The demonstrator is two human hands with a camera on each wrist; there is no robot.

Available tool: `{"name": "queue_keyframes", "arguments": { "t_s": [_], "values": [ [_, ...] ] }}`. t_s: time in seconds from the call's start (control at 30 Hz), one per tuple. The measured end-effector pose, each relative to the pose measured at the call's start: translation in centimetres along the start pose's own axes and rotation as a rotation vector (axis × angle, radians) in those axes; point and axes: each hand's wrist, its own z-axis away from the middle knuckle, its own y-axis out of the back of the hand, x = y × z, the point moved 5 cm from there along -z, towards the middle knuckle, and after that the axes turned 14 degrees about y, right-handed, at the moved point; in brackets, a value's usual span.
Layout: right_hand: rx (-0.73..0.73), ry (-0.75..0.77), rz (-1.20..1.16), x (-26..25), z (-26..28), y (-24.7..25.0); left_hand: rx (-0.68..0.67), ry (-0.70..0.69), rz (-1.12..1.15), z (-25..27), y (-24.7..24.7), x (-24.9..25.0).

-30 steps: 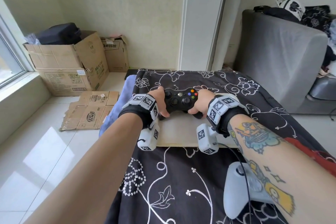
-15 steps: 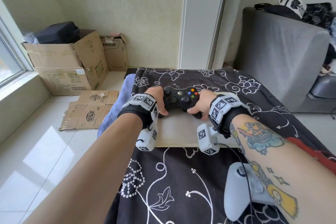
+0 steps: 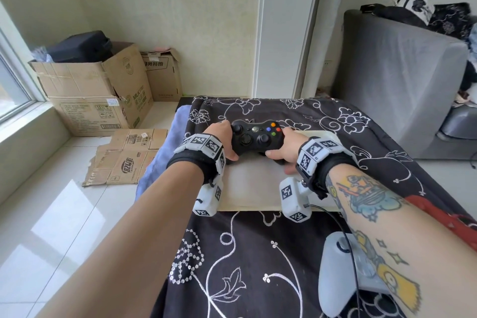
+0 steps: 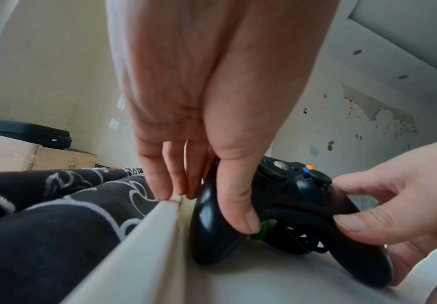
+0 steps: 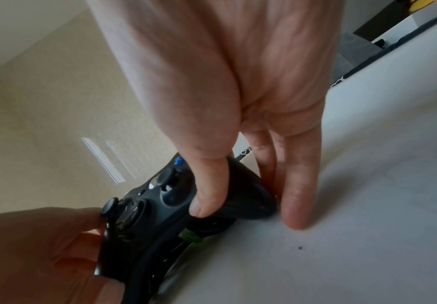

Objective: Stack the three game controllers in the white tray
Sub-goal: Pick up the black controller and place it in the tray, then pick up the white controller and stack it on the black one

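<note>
A black game controller (image 3: 254, 137) sits low in the far part of the white tray (image 3: 253, 188), gripped at both ends. My left hand (image 3: 224, 141) holds its left grip, thumb (image 4: 238, 197) on top and fingers down by the tray's rim (image 4: 144, 236). My right hand (image 3: 285, 148) holds the right grip, thumb (image 5: 207, 185) across it and one finger touching the tray floor (image 5: 342, 226). Under the black controller (image 5: 155, 209) something dark with a green part and a cable shows; I cannot tell what it is. A white controller (image 3: 335, 273) lies on the bedspread under my right forearm.
The tray lies on a black floral bedspread (image 3: 245, 266). Cardboard boxes (image 3: 90, 95) and flattened cardboard (image 3: 126, 160) are on the floor at the left. A grey sofa (image 3: 402, 90) stands at the right, and a cable (image 3: 346, 237) runs from my right wrist.
Both hands keep the same hold on the black controller, which has barely shifted over the far part of the tray.
</note>
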Motion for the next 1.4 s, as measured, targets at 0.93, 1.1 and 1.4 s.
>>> {"name": "queue_keyframes", "arguments": {
  "t_s": [0.93, 1.1, 1.4],
  "values": [
    [0.052, -0.118, 0.001, -1.9, 3.9, 2.5, -0.054, 0.046, 0.130, 5.1, 3.0, -0.7],
    [0.096, -0.023, -0.020, -1.7, 9.4, 3.5, -0.001, -0.044, 0.309, 10.5, 4.6, 0.0],
    [0.057, -0.063, -0.023, 1.3, 19.9, 2.9, -0.155, -0.160, 0.265, 19.6, 0.5, 2.6]
  ]
}}
